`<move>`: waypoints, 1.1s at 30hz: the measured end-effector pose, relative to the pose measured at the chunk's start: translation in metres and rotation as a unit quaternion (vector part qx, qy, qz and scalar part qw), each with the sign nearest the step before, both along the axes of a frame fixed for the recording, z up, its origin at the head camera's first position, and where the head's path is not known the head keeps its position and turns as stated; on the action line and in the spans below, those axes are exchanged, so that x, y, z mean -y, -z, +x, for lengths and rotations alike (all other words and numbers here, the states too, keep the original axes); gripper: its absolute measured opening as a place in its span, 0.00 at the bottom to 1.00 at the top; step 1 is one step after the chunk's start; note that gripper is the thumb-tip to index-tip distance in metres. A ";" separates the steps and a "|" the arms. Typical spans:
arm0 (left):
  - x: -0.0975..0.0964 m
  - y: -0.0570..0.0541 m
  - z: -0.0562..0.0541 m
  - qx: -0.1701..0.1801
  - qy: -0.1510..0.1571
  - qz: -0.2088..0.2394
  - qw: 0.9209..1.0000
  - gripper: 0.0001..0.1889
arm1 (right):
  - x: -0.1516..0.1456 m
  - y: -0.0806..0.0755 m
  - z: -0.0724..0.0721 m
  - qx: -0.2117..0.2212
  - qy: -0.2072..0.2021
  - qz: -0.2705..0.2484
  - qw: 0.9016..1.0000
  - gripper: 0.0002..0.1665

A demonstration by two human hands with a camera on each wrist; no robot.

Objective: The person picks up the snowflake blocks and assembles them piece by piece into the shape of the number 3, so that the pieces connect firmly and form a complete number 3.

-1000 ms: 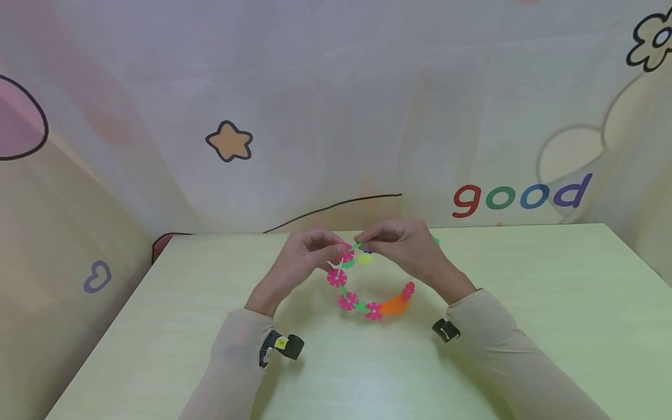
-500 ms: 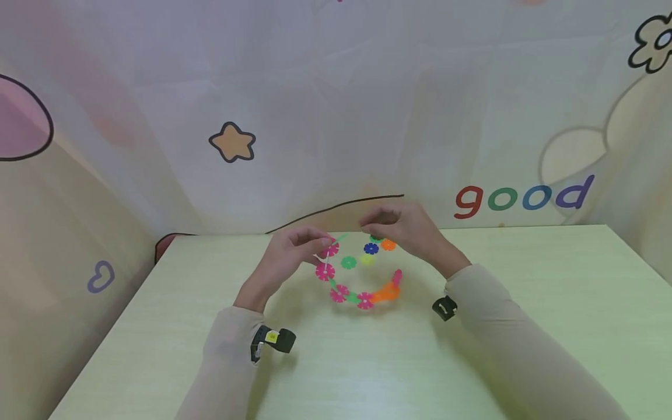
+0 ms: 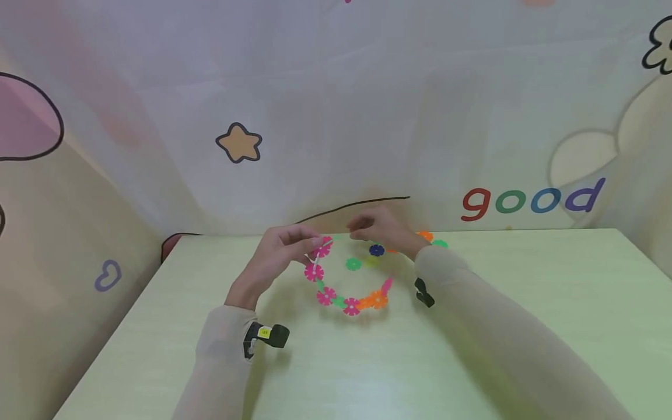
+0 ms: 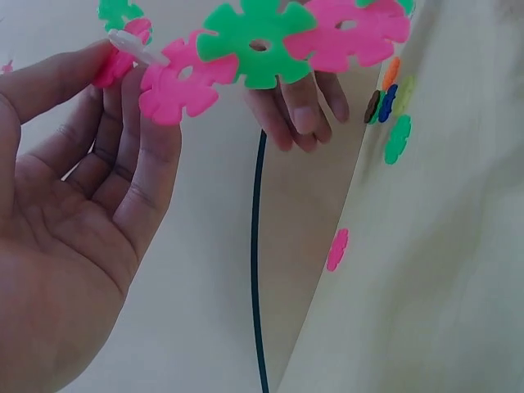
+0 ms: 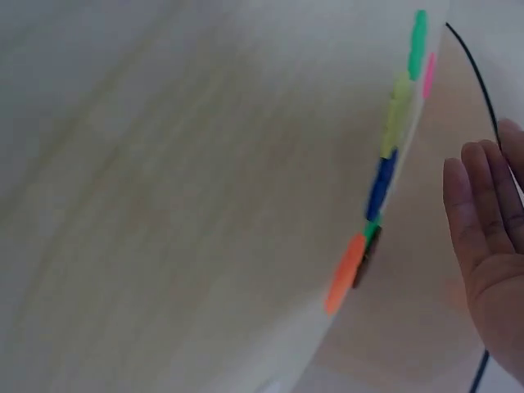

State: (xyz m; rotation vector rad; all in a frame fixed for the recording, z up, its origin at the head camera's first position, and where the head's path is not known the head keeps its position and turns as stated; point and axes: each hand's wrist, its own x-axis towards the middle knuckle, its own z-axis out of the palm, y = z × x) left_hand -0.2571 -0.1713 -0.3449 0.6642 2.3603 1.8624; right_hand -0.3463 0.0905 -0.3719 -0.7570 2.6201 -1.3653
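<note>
Since a moment ago the right hand [image 3: 375, 228] has let go of the chain of plastic flower discs [image 3: 343, 291] and moved back over the loose discs [image 3: 375, 250] at the far edge of the worktop [image 3: 472, 350], fingers relaxed and empty. The left hand [image 3: 280, 251] pinches the chain's upper end, the rest hanging in a curve down to the worktop.

Head view: high, facing forward and down over bench [image 3: 472, 326] toward backdrop. Left wrist view: close, facing past left hand [image 4: 78, 221]. Right wrist view: close, skimming along bench surface. Shared: loose flower pieces [image 3: 375, 250] near far edge.
</note>
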 end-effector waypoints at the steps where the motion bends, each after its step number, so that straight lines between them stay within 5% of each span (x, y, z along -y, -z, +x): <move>1: 0.001 0.000 0.000 0.000 0.002 -0.001 1.000 0.11 | 0.003 0.002 -0.003 0.001 0.000 0.005 1.000 0.17; 17: 0.007 -0.002 0.000 -0.003 -0.005 0.002 1.000 0.11 | 0.047 0.012 -0.020 0.021 -0.020 0.109 0.994 0.23; 26: 0.007 -0.004 -0.001 -0.003 -0.012 0.005 1.000 0.10 | 0.057 0.015 -0.027 -0.050 -0.061 0.176 0.981 0.15; 33: 0.008 -0.003 -0.001 -0.002 -0.014 0.010 1.000 0.10 | 0.059 0.019 -0.027 -0.062 -0.044 0.197 0.977 0.13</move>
